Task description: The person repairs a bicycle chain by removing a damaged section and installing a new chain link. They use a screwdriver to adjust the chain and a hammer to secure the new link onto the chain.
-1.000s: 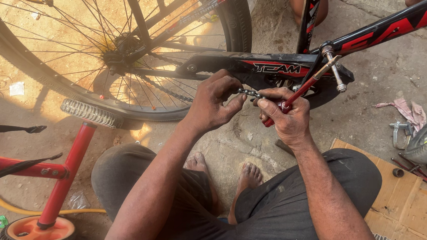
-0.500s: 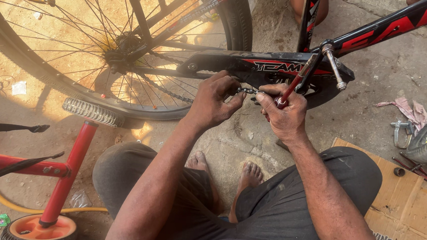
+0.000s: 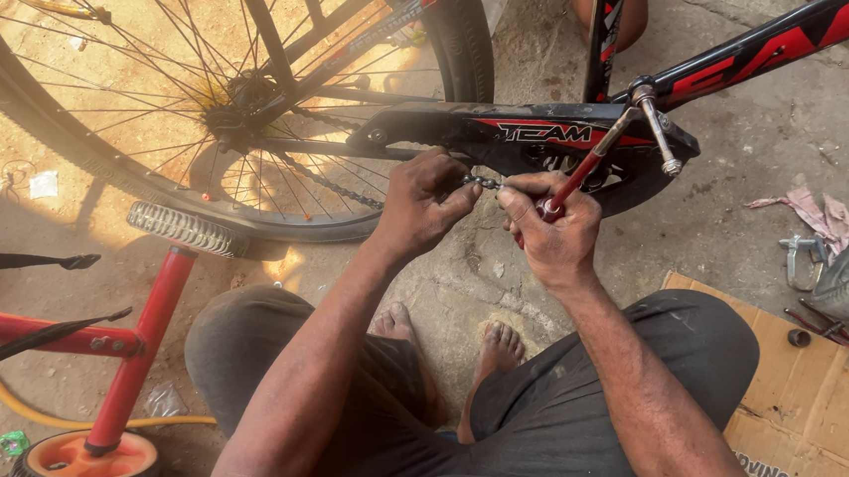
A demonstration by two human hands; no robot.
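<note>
Your left hand (image 3: 425, 201) pinches the bicycle chain (image 3: 481, 182), limp, probably greasy; your right hand (image 3: 549, 232), at three o'clock, clamps the red-handled tool (image 3: 576, 182).

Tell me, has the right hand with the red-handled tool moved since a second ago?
Barely. The right hand stays just under the black chain guard, pinching the chain end with the left hand, the tool steeper.

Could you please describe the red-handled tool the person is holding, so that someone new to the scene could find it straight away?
Start at the big spoked rear wheel and follow the black chain guard to the right. Just below it the right hand grips a slim tool slanting up toward the frame. It alone has a red shaft and a silver crossbar at the top; the left hand pinches the chain.
</note>
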